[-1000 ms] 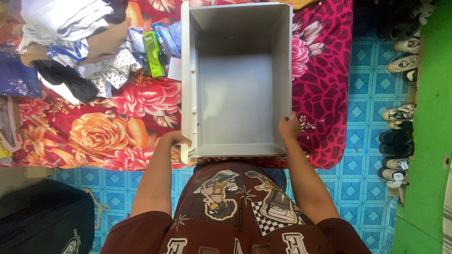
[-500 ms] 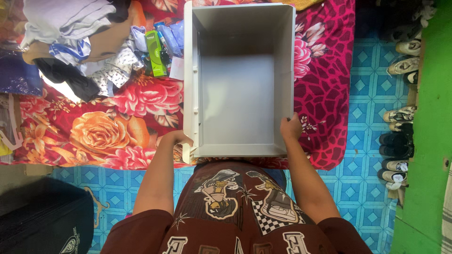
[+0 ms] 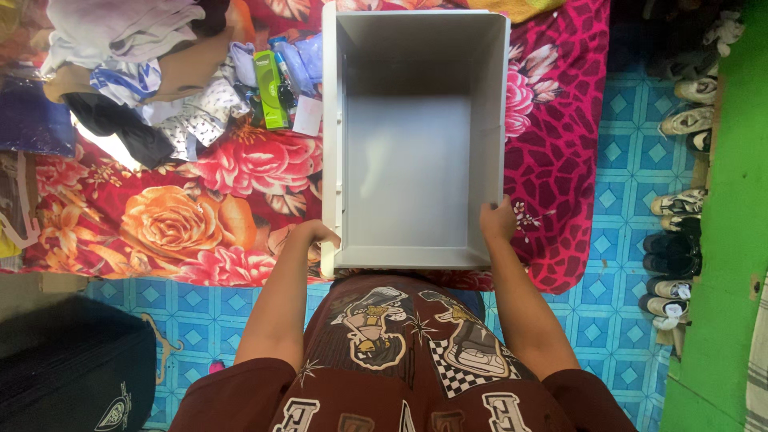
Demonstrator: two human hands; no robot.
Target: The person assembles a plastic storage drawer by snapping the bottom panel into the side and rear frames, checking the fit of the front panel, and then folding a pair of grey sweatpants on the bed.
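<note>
Grey bin hides left hand's fingers.

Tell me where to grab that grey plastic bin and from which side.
Grip the grey bin by its two long side walls near the close end, coming from the near short side, one hand per wall. It is wide, open-topped and empty, so the rims are free. The left hand and right hand already sit at those near corners; the green box and clothes pile crowd its left.
</note>
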